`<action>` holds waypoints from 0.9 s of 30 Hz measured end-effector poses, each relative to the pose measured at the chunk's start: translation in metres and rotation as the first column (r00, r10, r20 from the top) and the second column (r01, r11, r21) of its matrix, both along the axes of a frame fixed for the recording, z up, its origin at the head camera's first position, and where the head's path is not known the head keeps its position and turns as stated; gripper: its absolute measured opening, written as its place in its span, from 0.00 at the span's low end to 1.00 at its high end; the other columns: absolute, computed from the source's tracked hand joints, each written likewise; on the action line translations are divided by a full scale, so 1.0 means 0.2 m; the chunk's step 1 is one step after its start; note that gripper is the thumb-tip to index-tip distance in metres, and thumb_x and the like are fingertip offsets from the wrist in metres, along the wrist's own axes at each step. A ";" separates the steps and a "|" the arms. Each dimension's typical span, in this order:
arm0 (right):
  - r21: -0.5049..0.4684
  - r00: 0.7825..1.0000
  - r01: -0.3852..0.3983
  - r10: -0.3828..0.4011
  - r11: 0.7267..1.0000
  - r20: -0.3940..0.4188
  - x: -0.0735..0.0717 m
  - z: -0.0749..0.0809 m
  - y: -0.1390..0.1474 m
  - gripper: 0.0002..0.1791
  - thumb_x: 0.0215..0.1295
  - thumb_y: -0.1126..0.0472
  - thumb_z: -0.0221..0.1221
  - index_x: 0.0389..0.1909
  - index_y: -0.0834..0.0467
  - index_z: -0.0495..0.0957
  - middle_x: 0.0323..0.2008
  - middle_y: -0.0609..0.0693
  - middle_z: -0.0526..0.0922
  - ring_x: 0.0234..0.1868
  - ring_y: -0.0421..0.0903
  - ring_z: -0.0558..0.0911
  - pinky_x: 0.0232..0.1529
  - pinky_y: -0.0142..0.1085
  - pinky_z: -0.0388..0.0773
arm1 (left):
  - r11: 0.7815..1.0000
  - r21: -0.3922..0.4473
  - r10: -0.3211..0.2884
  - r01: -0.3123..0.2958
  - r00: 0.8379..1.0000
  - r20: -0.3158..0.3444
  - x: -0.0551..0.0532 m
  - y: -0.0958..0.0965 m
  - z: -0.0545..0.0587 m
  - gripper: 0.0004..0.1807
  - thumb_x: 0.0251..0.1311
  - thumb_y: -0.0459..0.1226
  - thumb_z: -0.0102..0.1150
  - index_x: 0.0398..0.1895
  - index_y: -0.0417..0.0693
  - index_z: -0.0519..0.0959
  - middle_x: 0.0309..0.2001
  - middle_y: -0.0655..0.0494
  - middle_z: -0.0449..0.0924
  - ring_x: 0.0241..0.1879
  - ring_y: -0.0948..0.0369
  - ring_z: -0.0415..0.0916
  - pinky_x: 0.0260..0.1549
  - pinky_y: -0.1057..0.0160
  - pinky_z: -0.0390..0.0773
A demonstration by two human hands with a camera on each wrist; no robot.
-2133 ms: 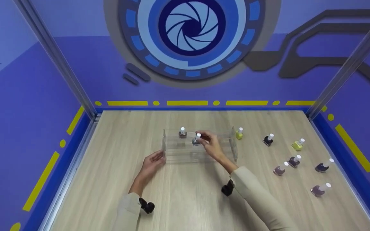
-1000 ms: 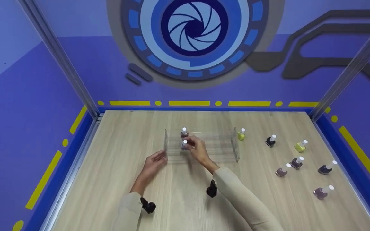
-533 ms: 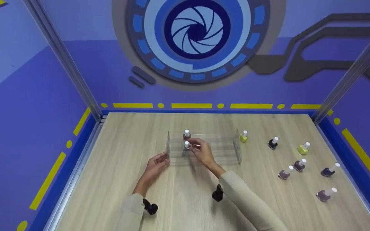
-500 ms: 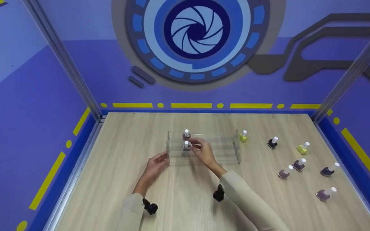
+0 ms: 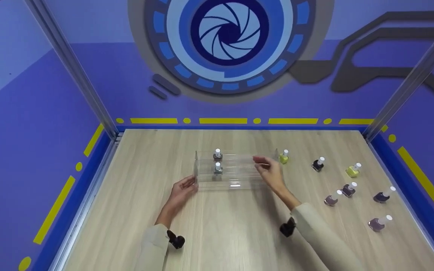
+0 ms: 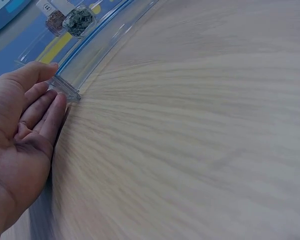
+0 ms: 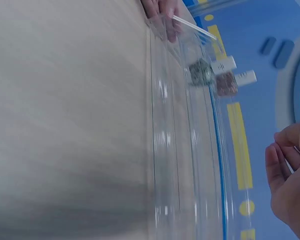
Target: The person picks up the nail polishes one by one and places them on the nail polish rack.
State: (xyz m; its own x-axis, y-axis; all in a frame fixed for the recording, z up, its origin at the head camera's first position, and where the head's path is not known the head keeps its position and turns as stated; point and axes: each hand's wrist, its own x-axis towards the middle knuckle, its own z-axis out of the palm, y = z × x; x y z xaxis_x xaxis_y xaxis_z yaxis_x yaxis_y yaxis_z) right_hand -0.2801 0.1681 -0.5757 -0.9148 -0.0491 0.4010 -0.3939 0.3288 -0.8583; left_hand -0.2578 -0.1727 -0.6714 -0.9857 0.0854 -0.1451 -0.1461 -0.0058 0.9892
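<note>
A clear stepped acrylic rack (image 5: 239, 171) stands mid-table. My left hand (image 5: 181, 192) holds its left end, thumb and fingers at the corner of the end panel (image 6: 65, 89). Two nail polish bottles with white caps stand at the rack's left: a brownish nail polish bottle (image 5: 217, 155) on the upper step, and a grey-green glittery nail polish bottle (image 5: 217, 168) on the step below. Over the rack's right part is my right hand (image 5: 271, 173), holding nothing, fingers loosely bent. The right wrist view shows the thumb and fingertips (image 7: 276, 147) close together, away from both bottles.
Just beyond the rack's right end stands a yellow nail polish bottle (image 5: 284, 156). Farther right are a black nail polish bottle (image 5: 318, 164), another yellow bottle (image 5: 352, 171) and several mauve and dark ones, including a mauve bottle (image 5: 377, 224). Patterned blue walls (image 5: 89, 82) surround the table.
My right hand brought the grey-green nail polish bottle leftward, set it on the step before the brownish one, let go and moved right. My left hand stayed at the rack's end.
</note>
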 end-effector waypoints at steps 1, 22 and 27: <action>-0.003 1.000 0.013 -0.013 1.000 -0.003 0.01 0.00 0.04 0.12 0.64 0.78 0.62 0.48 0.70 0.84 0.46 0.67 0.87 0.49 0.64 0.86 0.53 0.37 0.86 | 1.000 -0.002 -0.001 0.001 1.000 -0.001 0.00 0.00 0.00 0.29 0.70 0.32 0.59 0.72 0.34 0.68 0.73 0.35 0.67 0.76 0.42 0.62 0.73 0.51 0.70; -0.099 0.879 0.457 -0.432 0.884 0.201 0.26 0.14 0.92 0.14 0.68 0.71 0.63 0.52 0.71 0.82 0.35 0.26 0.85 0.38 0.23 0.83 0.43 0.14 0.79 | 1.000 -0.024 0.009 -0.008 1.000 0.029 0.01 0.00 0.02 0.29 0.70 0.33 0.59 0.73 0.39 0.69 0.74 0.39 0.68 0.76 0.44 0.62 0.74 0.49 0.69; -0.046 0.806 0.558 -0.527 0.829 0.269 0.27 0.10 1.07 0.15 0.70 0.68 0.62 0.55 0.69 0.81 0.33 0.20 0.82 0.38 0.18 0.81 0.40 0.11 0.77 | 1.000 -0.030 0.009 -0.008 0.999 0.036 0.01 0.01 0.02 0.29 0.70 0.35 0.60 0.73 0.39 0.69 0.74 0.39 0.67 0.76 0.44 0.62 0.74 0.49 0.68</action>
